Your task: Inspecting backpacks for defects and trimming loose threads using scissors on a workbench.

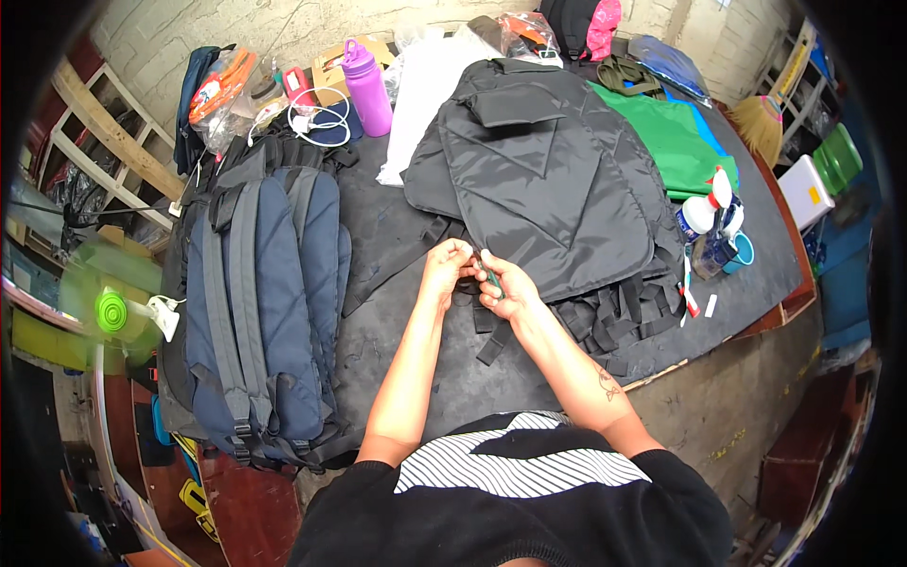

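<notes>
My left hand (pixel 448 271) is closed in a pinch at the near left edge of a stack of black backpack panels (pixel 557 180). What its fingertips hold is too small to make out. Close against it, my right hand (pixel 510 288) is wrapped round a small green-handled tool (pixel 494 278), whose tip points toward the left fingers. Black webbing straps (pixel 605 317) hang out from under the panels, just right of my right hand. To my left lies a pile of navy blue backpacks (pixel 269 293) with grey shoulder straps.
A purple bottle (pixel 368 90), white cable (pixel 319 123) and white sheet (pixel 435 90) lie along the back. A green cloth (pixel 666 137), spray bottle (pixel 720 189) and blue cup (pixel 741 253) are at right. A green fan (pixel 111 310) runs at left.
</notes>
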